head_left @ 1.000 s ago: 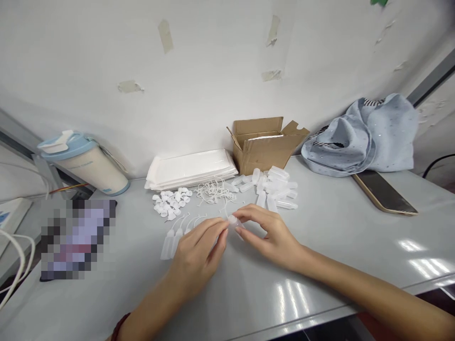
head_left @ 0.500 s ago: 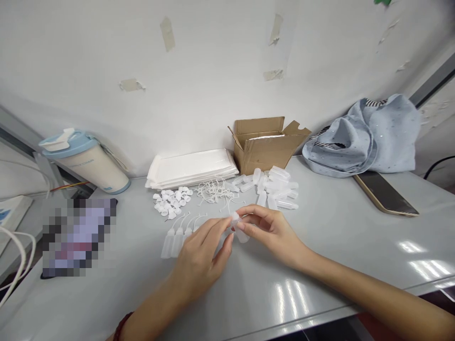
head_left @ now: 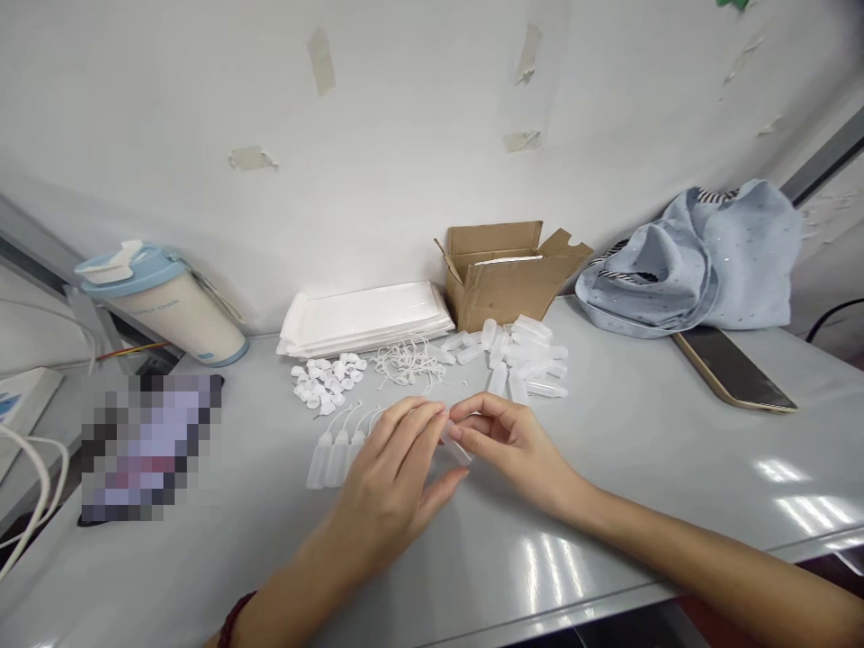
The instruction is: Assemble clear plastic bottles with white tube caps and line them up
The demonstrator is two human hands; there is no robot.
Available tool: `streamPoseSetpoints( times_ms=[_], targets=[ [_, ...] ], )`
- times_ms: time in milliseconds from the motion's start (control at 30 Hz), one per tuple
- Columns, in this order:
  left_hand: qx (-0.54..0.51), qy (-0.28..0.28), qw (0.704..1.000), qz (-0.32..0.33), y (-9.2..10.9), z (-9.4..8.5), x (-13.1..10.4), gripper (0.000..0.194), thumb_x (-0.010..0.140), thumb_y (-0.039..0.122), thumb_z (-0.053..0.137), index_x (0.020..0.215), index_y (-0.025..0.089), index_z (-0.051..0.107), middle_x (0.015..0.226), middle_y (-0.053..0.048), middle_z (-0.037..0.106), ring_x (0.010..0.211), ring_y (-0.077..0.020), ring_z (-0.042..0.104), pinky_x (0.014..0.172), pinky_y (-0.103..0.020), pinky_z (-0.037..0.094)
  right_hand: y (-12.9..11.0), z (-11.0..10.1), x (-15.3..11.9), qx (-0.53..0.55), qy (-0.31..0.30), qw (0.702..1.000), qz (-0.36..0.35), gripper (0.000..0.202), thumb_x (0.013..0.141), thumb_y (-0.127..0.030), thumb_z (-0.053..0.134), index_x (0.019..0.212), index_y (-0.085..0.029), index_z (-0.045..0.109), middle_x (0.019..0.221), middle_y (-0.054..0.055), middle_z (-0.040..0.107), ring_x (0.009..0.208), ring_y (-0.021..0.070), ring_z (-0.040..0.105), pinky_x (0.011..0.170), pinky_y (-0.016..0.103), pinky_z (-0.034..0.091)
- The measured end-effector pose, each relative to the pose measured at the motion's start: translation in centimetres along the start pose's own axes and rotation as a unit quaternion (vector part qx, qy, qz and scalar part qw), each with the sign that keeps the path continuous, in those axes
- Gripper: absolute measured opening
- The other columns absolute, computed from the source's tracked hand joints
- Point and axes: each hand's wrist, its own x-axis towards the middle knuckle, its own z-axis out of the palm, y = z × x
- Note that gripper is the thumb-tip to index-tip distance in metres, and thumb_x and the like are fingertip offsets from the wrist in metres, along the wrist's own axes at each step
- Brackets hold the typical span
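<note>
Between my hands is a small translucent squeeze bottle [head_left: 456,446], tilted with its base toward the lower right. My right hand [head_left: 508,441] pinches its upper part between thumb and fingers. From the other side, the fingers of my left hand [head_left: 391,468] cover the cap end, and its thumb reaches to the bottle's base. A thin white strap end shows just past the fingertips; the cap itself is mostly hidden. Several capped bottles [head_left: 325,461] with looped straps lie in a row left of my left hand, partly covered by it.
Beyond my hands lie white caps [head_left: 324,382], a tangle of white straps [head_left: 409,362] and loose bottles [head_left: 530,360]. Behind stand stacked white packets [head_left: 368,315] and an open cardboard box [head_left: 513,292]. A tumbler [head_left: 168,306] is left; a cloth bag [head_left: 695,261] and phone [head_left: 733,369] are right.
My left thumb has slid right to the bottle's base, and the left fingers have closed over the cap end. The bottle's cap, visible before, is now mostly covered.
</note>
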Motion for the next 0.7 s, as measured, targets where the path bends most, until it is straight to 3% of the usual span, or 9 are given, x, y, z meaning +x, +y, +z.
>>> streamPoseSetpoints(
  times_ms=[200, 400, 700],
  targets=[
    [0.081, 0.033, 0.996, -0.002, 0.3, 0.0, 0.1, 0.046, 0.081, 0.029, 0.071, 0.114, 0.002, 0.054, 0.11, -0.021, 0.063, 0.11, -0.0339, 0.053, 0.088, -0.049, 0.053, 0.4, 0.3, -0.1, 0.012, 0.028, 0.999, -0.01, 0.019, 0.079, -0.033, 0.069, 0.088, -0.018, 0.062, 0.08, 0.001, 0.066, 0.077, 0.015, 0.064, 0.071, 0.029, 0.05],
    [0.107, 0.048, 0.993, -0.006, 0.7, 0.0, 0.2, 0.046, 0.08, 0.03, 0.072, 0.112, 0.002, 0.055, 0.101, -0.018, 0.066, 0.1, -0.0323, 0.058, 0.081, -0.047, 0.055, 0.4, 0.4, 0.0, 0.046, 0.038, 0.998, -0.027, 0.017, 0.079, -0.031, 0.069, 0.087, -0.018, 0.06, 0.088, 0.001, 0.063, 0.08, 0.0131, 0.063, 0.072, 0.026, 0.05],
    [0.137, 0.051, 0.989, -0.021, 1.2, 0.5, 0.1, 0.035, 0.08, 0.013, 0.067, 0.111, 0.002, 0.055, 0.098, -0.019, 0.067, 0.097, -0.0331, 0.06, 0.076, -0.046, 0.056, 0.5, 0.3, -0.1, 0.05, 0.038, 0.998, -0.014, 0.024, 0.074, -0.03, 0.074, 0.09, -0.019, 0.059, 0.092, 0.002, 0.065, 0.087, 0.015, 0.064, 0.077, 0.028, 0.05]
  ],
)
